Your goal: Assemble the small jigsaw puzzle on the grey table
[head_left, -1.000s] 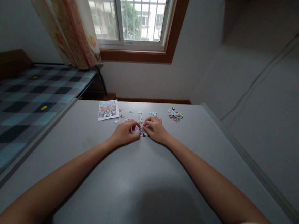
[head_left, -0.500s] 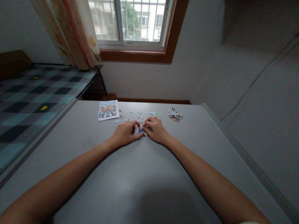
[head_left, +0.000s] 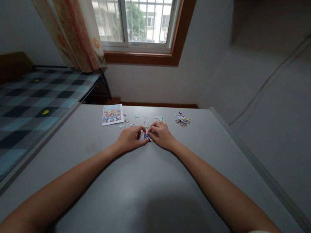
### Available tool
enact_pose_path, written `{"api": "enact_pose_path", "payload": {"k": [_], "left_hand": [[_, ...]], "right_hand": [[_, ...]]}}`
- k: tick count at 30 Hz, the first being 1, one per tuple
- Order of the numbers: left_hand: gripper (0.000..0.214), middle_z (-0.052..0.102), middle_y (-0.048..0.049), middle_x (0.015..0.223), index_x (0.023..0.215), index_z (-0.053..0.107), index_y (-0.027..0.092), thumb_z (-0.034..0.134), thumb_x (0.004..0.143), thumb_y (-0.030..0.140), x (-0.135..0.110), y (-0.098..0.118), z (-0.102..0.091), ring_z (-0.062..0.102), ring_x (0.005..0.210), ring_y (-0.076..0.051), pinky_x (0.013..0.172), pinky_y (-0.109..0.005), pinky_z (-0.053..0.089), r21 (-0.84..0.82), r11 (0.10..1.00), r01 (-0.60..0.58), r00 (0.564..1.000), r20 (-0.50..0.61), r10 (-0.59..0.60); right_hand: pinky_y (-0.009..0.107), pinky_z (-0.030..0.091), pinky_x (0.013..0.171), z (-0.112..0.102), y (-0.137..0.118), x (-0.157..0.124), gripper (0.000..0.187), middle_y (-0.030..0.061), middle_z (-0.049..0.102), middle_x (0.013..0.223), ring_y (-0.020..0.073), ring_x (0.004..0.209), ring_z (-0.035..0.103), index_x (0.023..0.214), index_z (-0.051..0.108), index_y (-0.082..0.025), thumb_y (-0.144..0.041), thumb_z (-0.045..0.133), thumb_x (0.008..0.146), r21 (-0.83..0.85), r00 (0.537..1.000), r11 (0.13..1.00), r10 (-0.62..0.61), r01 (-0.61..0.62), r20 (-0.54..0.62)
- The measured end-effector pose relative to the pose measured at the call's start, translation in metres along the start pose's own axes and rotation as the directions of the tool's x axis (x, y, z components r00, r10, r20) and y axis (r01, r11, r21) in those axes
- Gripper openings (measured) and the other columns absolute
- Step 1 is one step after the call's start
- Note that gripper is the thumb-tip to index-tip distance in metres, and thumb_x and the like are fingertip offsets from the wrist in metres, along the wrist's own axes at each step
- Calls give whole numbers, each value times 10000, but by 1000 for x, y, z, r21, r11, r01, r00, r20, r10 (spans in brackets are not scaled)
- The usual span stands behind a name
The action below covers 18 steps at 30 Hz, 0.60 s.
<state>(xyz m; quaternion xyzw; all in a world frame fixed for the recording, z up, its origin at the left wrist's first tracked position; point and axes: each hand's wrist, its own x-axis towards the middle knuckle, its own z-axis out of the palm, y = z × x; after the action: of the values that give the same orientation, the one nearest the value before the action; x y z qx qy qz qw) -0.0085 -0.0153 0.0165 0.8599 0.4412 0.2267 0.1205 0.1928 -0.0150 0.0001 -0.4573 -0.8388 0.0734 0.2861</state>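
Small dark-blue joined jigsaw pieces [head_left: 146, 136] lie on the table between my two hands. My left hand [head_left: 130, 137] curves around their left side, thumb and index finger pressed at their edges. From the right, my right hand [head_left: 161, 134] has its fingertips pinched together at the upper right of these pieces, on a jigsaw piece mostly hidden by the fingers. Just beyond the hands are light jigsaw pieces [head_left: 146, 124] and a pale green joined group [head_left: 159, 118], partly covered by my right hand.
A printed picture sheet [head_left: 112, 115] with a penguin lies at the table's far left. A heap of loose jigsaw pieces [head_left: 182, 119] sits at the right. Several single pieces [head_left: 126, 121] are scattered between. Left of the table [head_left: 139, 188] stands a bed with checked cover [head_left: 42, 93].
My right fingertips have shifted very slightly at the dark-blue pieces. Otherwise hands and jigsaw pieces look the same.
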Motion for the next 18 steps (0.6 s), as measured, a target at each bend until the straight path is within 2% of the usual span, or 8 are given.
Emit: {"api": "enact_pose_path", "payload": {"k": [18], "left_hand": [[274,620,33,680,927,664,227,682,770,450,0,-1,0,549,594,-124,592,-235,372,-2,1000,-29,1000,-12,29]], "right_hand": [[392,357,881,1,1,0,74,62,628,984,238,1004,504,883,687,-223,-264,625,885,-22,1000,1000,4,-4,1]]}}
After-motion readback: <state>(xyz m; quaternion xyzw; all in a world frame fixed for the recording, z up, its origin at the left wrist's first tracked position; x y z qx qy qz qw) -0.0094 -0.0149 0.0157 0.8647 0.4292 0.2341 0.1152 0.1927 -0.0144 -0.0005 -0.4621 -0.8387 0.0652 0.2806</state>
